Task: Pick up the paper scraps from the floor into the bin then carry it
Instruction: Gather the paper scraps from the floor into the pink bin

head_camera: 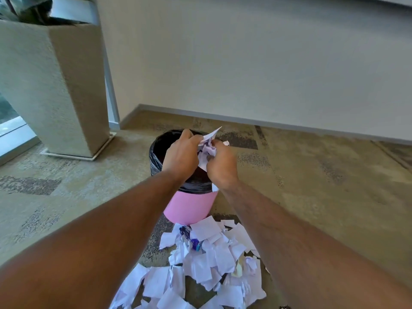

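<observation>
Over the mouth of the bin [189,210], head view, the only view: your left hand [181,156] and right hand [220,167] meet above the opening, fingers of both curled around one crumpled bundle of scraps [207,150]. Two hands on one bundle makes sense: loose torn paper slips out of a single grip, so you cup it from both sides. A pointed corner of paper sticks up past your fingertips.

Bundle sits above the black liner [156,161], inside the rim's outline as seen from here. Judgement: you hold it there so that anything that drops lands in the bag and not on the carpet [312,197]. Depth is hard to read from this angle; I cannot tell how high above the rim your hands are.

Bin: pink body, liner folded over the top edge, upright on the carpet. It stands just beyond the pile of scraps [207,264], nearest pieces touching or almost touching its base. Short reach from pile to mouth, likely why it stands there.

Pile: white torn sheets overlapping, a small blue item [195,243] among them, lying between your forearms and running out of the bottom edge.

Judgement on progress: early to middle. Much paper is on the floor; carrying is not yet due.

Left background: a tall stone-coloured planter [55,85] near a glass panel, well apart from the work.
</observation>
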{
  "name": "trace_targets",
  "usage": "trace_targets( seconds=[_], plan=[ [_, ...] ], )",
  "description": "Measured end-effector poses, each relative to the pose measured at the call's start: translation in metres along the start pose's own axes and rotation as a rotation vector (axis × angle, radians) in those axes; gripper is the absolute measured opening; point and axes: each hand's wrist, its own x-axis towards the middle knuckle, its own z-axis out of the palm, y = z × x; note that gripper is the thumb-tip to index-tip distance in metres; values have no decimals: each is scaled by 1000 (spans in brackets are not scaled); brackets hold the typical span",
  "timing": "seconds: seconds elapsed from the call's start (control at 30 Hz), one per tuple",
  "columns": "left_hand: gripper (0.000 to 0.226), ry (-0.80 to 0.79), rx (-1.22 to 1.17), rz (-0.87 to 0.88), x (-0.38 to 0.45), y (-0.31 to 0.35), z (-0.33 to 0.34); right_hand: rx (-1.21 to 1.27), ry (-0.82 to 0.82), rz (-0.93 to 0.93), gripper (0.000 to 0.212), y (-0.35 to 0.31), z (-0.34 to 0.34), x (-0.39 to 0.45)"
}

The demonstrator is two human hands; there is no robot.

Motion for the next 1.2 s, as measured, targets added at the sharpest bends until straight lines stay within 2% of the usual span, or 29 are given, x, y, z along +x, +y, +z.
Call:
trace_targets(
  seconds=[0.13,0.23,0.3,0.47,0.6,0.73,0.8,0.9,0.97,1.03,1.2],
  plan=[
    [29,-30,-16,-22,6,-4,8,12,-146,53,48,3,-1,5],
    [41,-71,-12,-48,7,-4,11,-72,-256,29,68,3,-6,7],
    [46,-72,-11,-58,5,-4,11,-98,-294,16,71,2,-10,4],
    [50,-52,-25,-7,1,-2,9,-46,-181,-97,40,1,-19,-5],
    [59,-28,-40,36,-9,9,5,-60,-141,-125,50,4,-26,-11],
    [61,113,4,79,-38,20,10,-94,-46,-156,47,24,-36,-33],
    [62,163,43,150,-63,24,16,-124,1,-160,45,43,-46,-57],
    [57,147,54,292,-105,29,29,-206,16,-103,45,82,-58,-97],
    [51,79,92,362,-131,28,41,-256,-5,-46,47,112,-62,-124],
    [49,-61,124,387,-154,24,57,-288,-56,35,50,141,-66,-148],
    [59,-575,-30,212,-197,20,103,-453,-355,290,69,208,-70,-194]
  ],
)
